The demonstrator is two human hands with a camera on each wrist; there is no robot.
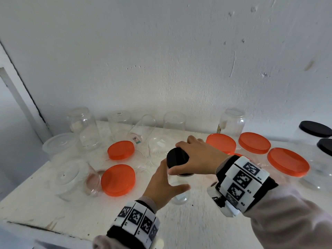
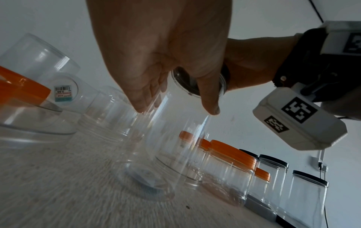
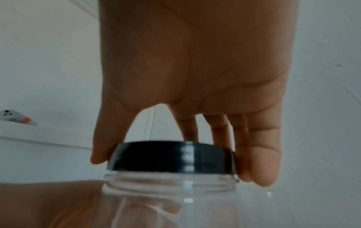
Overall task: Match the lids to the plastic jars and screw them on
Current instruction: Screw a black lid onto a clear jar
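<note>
A clear plastic jar [image 1: 180,195] stands upright on the white table [image 1: 53,209] near its middle. My left hand [image 1: 170,179] wraps the jar's body, thumb on the near side; in the left wrist view my left hand [image 2: 175,109] curls round the clear jar [image 2: 166,151]. A black lid [image 1: 175,156] sits on the jar's mouth. My right hand [image 1: 179,159] grips it from above, thumb and fingers round its rim. In the right wrist view my right hand [image 3: 175,167] holds the black lid [image 3: 156,155] over the threaded jar neck [image 3: 171,182], threads still showing below the lid.
Several lidless clear jars [image 1: 83,126] stand upside down or lie along the back and left. Two orange lids [image 1: 120,150] are among them at the left. Orange-lidded jars [image 1: 288,162] and black-lidded jars [image 1: 315,129] crowd the right. The wall is close behind.
</note>
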